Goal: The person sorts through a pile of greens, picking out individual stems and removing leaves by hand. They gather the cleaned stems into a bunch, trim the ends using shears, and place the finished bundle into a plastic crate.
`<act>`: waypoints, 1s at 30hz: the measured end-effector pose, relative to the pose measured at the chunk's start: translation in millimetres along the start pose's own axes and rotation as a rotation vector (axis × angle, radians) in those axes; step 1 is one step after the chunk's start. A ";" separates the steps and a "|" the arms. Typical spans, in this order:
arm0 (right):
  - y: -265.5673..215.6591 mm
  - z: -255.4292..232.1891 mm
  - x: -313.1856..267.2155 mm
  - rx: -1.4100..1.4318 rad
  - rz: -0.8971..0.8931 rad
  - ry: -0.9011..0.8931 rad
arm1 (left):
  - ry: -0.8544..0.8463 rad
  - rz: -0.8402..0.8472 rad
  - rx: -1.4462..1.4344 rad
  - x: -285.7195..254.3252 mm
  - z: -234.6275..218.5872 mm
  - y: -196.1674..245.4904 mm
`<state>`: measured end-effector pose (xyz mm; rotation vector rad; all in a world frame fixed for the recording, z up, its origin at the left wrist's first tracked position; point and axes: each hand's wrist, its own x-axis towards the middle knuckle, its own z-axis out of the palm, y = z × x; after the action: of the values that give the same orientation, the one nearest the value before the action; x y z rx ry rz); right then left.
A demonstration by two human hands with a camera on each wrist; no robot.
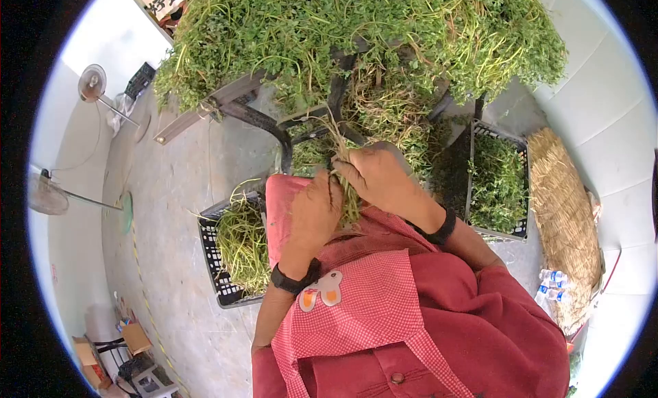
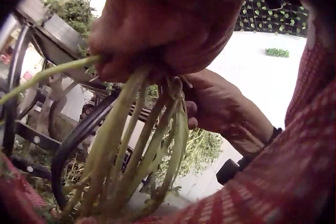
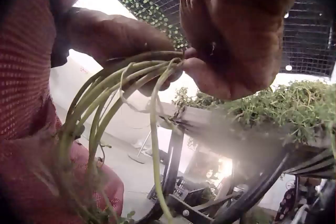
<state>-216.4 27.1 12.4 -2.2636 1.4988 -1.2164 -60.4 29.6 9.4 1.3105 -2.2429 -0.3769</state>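
Above the lap, both hands meet at a bundle of long green stems (image 1: 351, 205). The left hand (image 1: 317, 207) has its fingers curled round the bundle's near side, and the right hand (image 1: 385, 175) pinches it just beside them. Pale stem ends stick up past the fingers toward the table. In the left wrist view the stems (image 2: 126, 145) hang below the left hand (image 2: 168, 24), with one stem pointing off to the left. The right wrist view shows the stems (image 3: 105, 92) bending down from the fingertips, beside the right hand (image 3: 236, 35).
A table heaped with leafy greens (image 1: 356, 28) stands in front, its dark metal legs (image 1: 264, 124) near the knees. Black crates of greens stand at left (image 1: 240, 251) and right (image 1: 498, 185). A straw roll (image 1: 565, 220) lies at far right; a stand fan (image 1: 92, 83) is at left.
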 end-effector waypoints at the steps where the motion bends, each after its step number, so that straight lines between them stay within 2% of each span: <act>1: -3.5 -0.2 -1.4 0.013 0.026 -0.014 | 0.012 -0.018 -0.085 -1.3 0.8 -1.2; 2: -6.0 -0.6 -2.8 0.025 0.052 -0.027 | 0.010 -0.020 -0.084 -2.3 0.5 -0.9; 4: -8.5 -0.4 -5.4 0.022 0.046 -0.014 | 0.015 -0.055 -0.261 -3.2 -0.7 0.4; 8: -7.0 -9.1 -1.1 0.079 0.018 0.018 | 0.044 -0.034 -0.343 -3.5 -3.6 -2.2; 10: 3.7 -5.8 0.0 0.125 0.034 -0.005 | -0.177 -0.227 -0.860 -4.0 -6.7 -7.2; 14: 7.0 -11.5 2.1 0.223 0.053 -0.105 | -0.313 -0.263 -0.967 -6.6 -10.0 -11.7; 15: 9.3 -9.8 0.2 0.223 0.054 -0.105 | -0.299 -0.232 -0.864 -5.8 -11.4 -8.7; 17: 14.0 -6.3 -3.1 0.016 -0.065 -0.077 | -0.285 -0.196 -0.761 -3.5 -7.8 -7.7; 19: 6.8 -6.6 -9.0 -0.057 -0.031 -0.117 | -0.145 0.091 -0.051 -3.6 2.6 -12.9; 21: -6.1 -11.2 -10.1 -0.125 0.002 -0.162 | -0.153 0.125 0.046 -4.9 5.0 -13.5; 23: -20.1 -17.7 -15.3 -0.244 -0.110 -0.250 | -0.186 0.159 0.134 -12.1 7.6 -13.0; 25: -16.2 -12.9 -20.1 -0.233 -0.118 -0.287 | -0.316 0.357 0.324 -11.1 -1.2 -13.8; 26: -15.3 -10.4 -21.9 -0.221 -0.129 -0.326 | -0.317 0.354 0.323 -10.7 -7.5 -12.6; 28: -15.7 -8.4 -21.9 -0.177 -0.139 -0.364 | -0.438 0.505 0.330 -9.8 -19.2 -9.9; 29: -15.0 -7.8 -20.1 -0.134 -0.151 -0.399 | -0.436 0.500 0.326 -14.1 -14.2 -16.7; 30: -11.5 -3.4 -16.2 -0.133 -0.151 -0.403 | -0.485 0.596 0.364 -22.3 -4.3 -27.4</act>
<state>-213.4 47.0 12.2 -2.5517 1.3082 -0.6470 -29.1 35.4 -6.5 0.6728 -3.0816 -0.0647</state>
